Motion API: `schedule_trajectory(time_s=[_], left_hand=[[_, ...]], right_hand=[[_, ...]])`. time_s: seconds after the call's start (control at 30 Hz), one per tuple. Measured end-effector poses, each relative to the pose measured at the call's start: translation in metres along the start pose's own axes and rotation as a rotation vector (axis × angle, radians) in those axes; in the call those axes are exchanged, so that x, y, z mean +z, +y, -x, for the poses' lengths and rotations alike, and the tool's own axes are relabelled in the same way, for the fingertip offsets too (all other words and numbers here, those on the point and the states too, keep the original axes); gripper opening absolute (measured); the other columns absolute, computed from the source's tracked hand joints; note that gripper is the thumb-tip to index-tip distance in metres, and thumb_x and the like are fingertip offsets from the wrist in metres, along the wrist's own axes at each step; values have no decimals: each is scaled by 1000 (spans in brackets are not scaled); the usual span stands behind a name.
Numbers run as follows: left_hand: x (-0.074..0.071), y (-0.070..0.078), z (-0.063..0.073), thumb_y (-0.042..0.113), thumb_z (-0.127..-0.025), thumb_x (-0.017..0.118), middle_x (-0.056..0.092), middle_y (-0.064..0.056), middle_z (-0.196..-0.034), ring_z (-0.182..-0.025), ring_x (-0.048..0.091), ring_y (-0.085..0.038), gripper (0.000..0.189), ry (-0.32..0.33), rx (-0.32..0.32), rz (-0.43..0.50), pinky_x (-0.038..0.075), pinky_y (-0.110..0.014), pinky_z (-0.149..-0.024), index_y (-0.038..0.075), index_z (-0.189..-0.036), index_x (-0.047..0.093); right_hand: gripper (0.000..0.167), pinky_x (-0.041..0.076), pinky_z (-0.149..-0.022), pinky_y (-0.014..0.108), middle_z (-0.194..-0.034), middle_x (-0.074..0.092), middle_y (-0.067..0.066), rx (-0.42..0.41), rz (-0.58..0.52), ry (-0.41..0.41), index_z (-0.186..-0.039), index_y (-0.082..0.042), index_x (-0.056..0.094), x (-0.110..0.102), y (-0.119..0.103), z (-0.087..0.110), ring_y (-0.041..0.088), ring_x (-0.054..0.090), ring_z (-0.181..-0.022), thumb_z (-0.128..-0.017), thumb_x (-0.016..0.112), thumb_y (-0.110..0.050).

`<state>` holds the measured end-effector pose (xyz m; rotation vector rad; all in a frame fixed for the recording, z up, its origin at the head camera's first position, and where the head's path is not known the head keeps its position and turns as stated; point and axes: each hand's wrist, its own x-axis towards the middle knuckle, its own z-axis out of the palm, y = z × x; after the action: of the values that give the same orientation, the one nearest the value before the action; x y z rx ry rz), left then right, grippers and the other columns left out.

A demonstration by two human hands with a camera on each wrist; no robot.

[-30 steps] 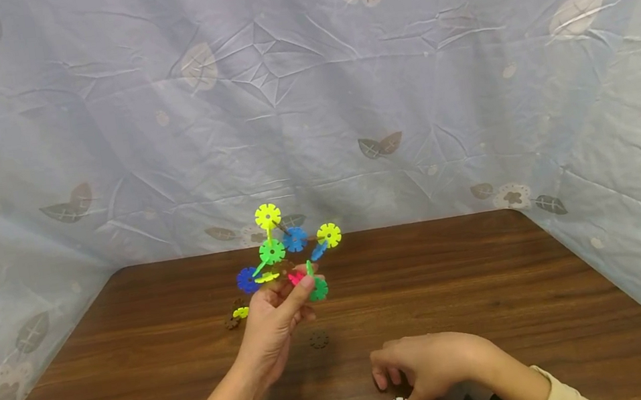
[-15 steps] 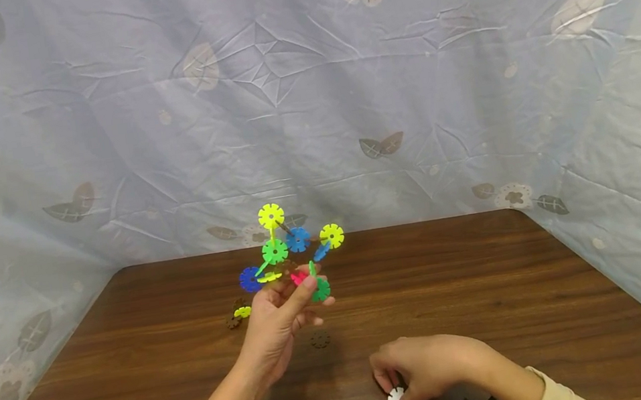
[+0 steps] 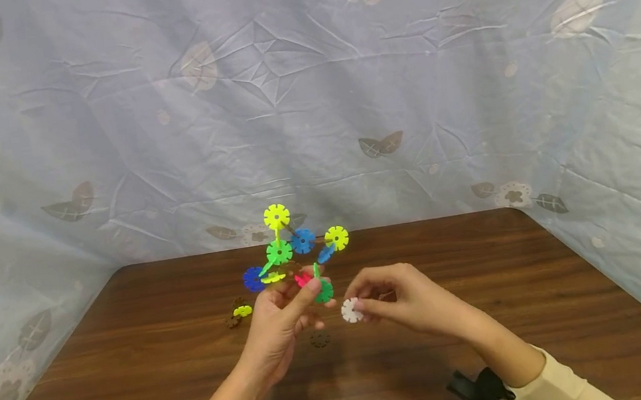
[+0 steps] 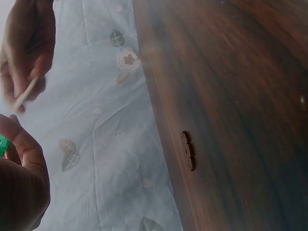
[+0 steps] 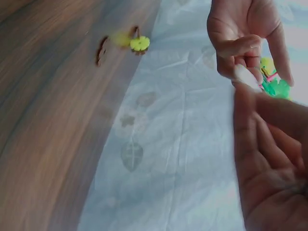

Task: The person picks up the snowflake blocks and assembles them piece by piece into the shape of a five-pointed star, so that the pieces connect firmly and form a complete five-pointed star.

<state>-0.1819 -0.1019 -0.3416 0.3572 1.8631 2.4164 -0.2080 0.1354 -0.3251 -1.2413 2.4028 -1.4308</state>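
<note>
My left hand (image 3: 278, 317) holds up a branching cluster of interlocking snowflake discs (image 3: 279, 252) in yellow, green, blue, brown and pink. Its thumb and fingers pinch the cluster low down, by a pink disc (image 3: 303, 279) and a dark green disc (image 3: 324, 291). Just to the right, my right hand (image 3: 412, 299) pinches a white snowflake disc (image 3: 351, 311) between thumb and fingers, raised off the table and apart from the cluster. Seen edge-on in the left wrist view, the white disc (image 4: 27, 94) sticks out from the fingertips. Fingers hide part of the cluster's lower end.
A brown disc (image 3: 320, 340) lies on the wooden table (image 3: 553, 304) below my left hand. Farther left are a yellow disc (image 3: 243, 311) and brown discs (image 3: 232, 322) close together. Behind the table's far edge hangs a patterned curtain (image 3: 311, 127).
My right hand has picked the white disc up from the table's near side and carried it up and forward, close to the cluster. The left hand has shifted slightly right.
</note>
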Motion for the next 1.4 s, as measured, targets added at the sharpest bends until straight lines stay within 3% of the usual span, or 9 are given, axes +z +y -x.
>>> schedule_trajectory(time_s=[0.13, 0.37, 0.53, 0.67, 0.87, 1.1, 1.23, 1.4], left_hand=[[-1, 0, 1, 18, -105, 64, 78, 6, -102, -87, 75, -13, 26, 3, -6, 2, 58, -22, -65, 3, -126, 61], [1, 3, 2, 18, -105, 65, 76, 8, -95, -85, 75, -12, 29, -2, 4, -11, 56, -21, -63, 0, -128, 62], [3, 2, 1, 17, -104, 65, 76, 10, -94, -83, 74, -12, 27, -8, 13, -24, 55, -22, -62, 2, -127, 64], [3, 0, 2, 16, -103, 66, 75, 9, -93, -83, 72, -11, 24, -24, 29, -47, 53, -21, -63, 5, -124, 66], [5, -2, 3, 14, -101, 68, 75, 9, -92, -83, 69, -9, 29, -35, 58, -98, 52, -21, -64, -2, -125, 64], [8, -3, 5, 13, -100, 70, 75, 8, -102, -83, 67, -10, 28, -29, 86, -114, 52, -21, -63, -4, -123, 64], [9, -4, 6, 12, -100, 71, 75, 8, -95, -80, 66, -9, 25, -31, 89, -113, 51, -21, -62, 0, -121, 64], [9, -5, 6, 13, -99, 71, 74, 8, -90, -80, 66, -8, 20, -11, 77, -109, 51, -20, -61, 4, -117, 65]], right_hand=[[13, 65, -72, 39, -93, 75, 17, -33, -131, 153, -112, -3, 73, 4, -3, -11, 17, 74, -79, -100, 69, -6], [15, 66, -78, 38, -98, 75, 15, -60, -295, 301, -113, 1, 72, 10, -11, -19, 17, 76, -84, -102, 67, -7], [16, 66, -80, 39, -96, 76, 15, -96, -292, 378, -113, 4, 71, 11, -16, -19, 16, 77, -81, -103, 65, -6], [16, 66, -80, 36, -95, 77, 6, -114, -301, 419, -114, 6, 71, 12, -17, -19, 13, 77, -81, -102, 65, -3], [14, 66, -78, 36, -91, 77, -4, -125, -304, 458, -112, 4, 71, 15, -20, -20, 13, 77, -80, -101, 66, -3], [11, 65, -75, 36, -89, 77, 8, -136, -245, 493, -110, 1, 72, 18, -22, -21, 14, 75, -77, -100, 68, -3], [10, 64, -73, 35, -91, 77, 18, -129, -203, 516, -108, -1, 74, 20, -22, -21, 15, 75, -78, -98, 71, -3], [10, 62, -68, 29, -92, 78, 16, -175, -131, 536, -106, -3, 76, 23, -21, -20, 11, 75, -79, -97, 72, -1]])
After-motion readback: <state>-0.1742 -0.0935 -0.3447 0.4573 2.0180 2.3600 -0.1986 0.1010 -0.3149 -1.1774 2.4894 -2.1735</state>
